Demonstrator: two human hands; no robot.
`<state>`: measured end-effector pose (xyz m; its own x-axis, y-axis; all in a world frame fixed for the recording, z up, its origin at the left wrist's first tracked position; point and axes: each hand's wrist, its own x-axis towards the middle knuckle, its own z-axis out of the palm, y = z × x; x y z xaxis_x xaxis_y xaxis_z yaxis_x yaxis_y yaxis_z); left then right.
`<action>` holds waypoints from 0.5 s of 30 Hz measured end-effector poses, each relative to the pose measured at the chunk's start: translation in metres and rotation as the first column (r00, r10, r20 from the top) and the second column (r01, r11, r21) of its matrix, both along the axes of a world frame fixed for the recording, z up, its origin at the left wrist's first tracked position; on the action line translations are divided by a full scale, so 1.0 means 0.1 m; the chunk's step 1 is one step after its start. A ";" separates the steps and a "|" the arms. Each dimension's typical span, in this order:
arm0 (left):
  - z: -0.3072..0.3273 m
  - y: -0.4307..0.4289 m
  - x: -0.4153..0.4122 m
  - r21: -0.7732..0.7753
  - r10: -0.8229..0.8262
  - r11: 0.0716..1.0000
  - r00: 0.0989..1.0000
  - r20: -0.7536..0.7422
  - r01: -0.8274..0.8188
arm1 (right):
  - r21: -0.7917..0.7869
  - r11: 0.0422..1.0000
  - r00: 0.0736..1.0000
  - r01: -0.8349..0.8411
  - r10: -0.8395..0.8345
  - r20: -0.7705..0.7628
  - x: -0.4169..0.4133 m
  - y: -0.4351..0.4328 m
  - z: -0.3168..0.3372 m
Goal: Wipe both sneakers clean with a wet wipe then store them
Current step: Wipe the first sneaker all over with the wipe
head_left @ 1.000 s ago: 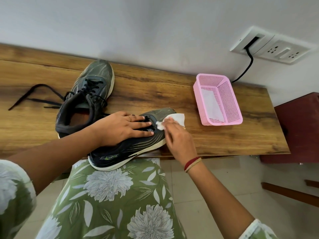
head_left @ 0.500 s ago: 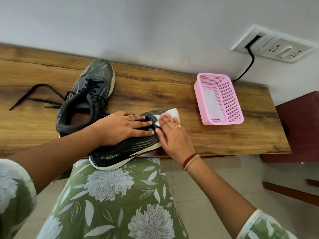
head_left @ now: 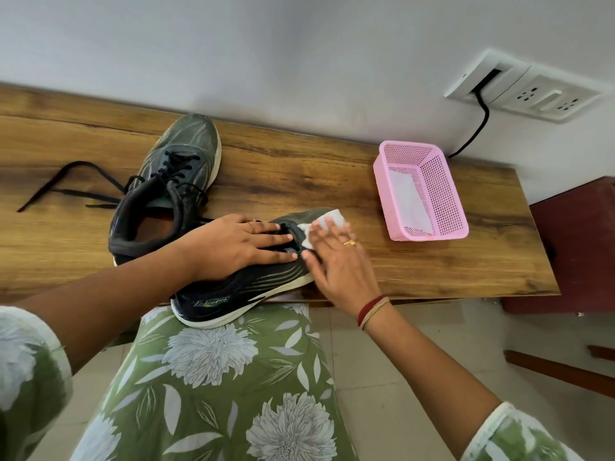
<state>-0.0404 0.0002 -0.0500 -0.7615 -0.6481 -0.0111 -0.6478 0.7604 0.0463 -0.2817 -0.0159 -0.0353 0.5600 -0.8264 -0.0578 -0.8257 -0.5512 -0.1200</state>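
- Near sneaker (head_left: 239, 291) lay tilted across the front edge of the wooden shelf (head_left: 299, 174), heel over the lap, toe toward the pink basket (head_left: 429, 191).
- Pinned at the laces by the left hand (head_left: 233, 247), flat and pressing, fingers stretched out rather than curled.
- Wet wipe (head_left: 327, 221) pressed onto the toe under the right hand (head_left: 336, 257), palm down, fingers spread, nothing clenched.
- Judged light, with a soft mesh upper likely to dent under pressure; firmer hold probably at the sole rim or heel collar.
- Wipe judged limp and damp, prone to bunching; best kept flat under the fingers.
- Second sneaker (head_left: 169, 181) sat apart near the wall, laces trailing left.
- Compared with a second earlier: wipe pinched in the fingertips then, flattened under an open palm now, and shifted further over the toe; left hand unchanged.
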 end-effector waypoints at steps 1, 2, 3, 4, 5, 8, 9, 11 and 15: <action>0.00 0.00 -0.01 0.000 0.000 1.000 1.000 -0.005 0.000 | -0.007 0.999 0.999 -0.036 0.036 -0.020 -0.01 0.02 0.00; -0.01 0.00 -0.02 -0.004 -0.004 1.000 1.000 -0.005 0.004 | -0.019 0.999 0.999 -0.036 0.035 -0.037 -0.04 -0.01 0.00; -0.02 0.01 -0.03 -0.011 -0.013 1.000 1.000 0.001 0.013 | -0.032 0.999 0.999 0.003 -0.005 -0.043 -0.08 -0.06 0.02; -0.02 0.02 -0.03 -0.002 -0.018 1.000 1.000 0.003 0.018 | -0.041 0.998 0.998 0.053 -0.055 -0.038 -0.10 -0.09 0.03; 0.00 0.02 -0.03 -0.008 -0.018 1.000 1.000 -0.013 0.018 | -0.035 0.996 0.996 0.080 -0.081 -0.034 -0.09 -0.07 0.03; 0.02 -0.01 -0.02 -0.003 -0.006 1.000 1.000 -0.015 0.006 | 0.025 1.000 1.000 0.008 -0.007 -0.020 0.01 0.12 -0.02; 0.01 -0.02 -0.01 -0.008 -0.007 1.000 1.000 -0.008 0.007 | 0.008 1.000 0.999 -0.011 0.011 -0.031 -0.02 0.12 -0.01; 0.01 -0.01 -0.01 -0.033 -0.005 0.999 1.000 -0.001 0.005 | -0.044 0.998 0.997 0.046 -0.049 -0.061 -0.09 0.03 0.02; 0.01 -0.01 -0.01 -0.039 -0.021 0.999 1.000 -0.009 0.021 | 0.040 0.998 0.998 0.053 -0.052 -0.040 0.04 0.14 -0.01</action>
<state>-0.0416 -0.0010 -0.0486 -0.7747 -0.6320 0.0212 -0.6316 0.7750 0.0222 -0.2781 -0.0018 -0.0367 0.5128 -0.8510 -0.1134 -0.8578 -0.5023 -0.1089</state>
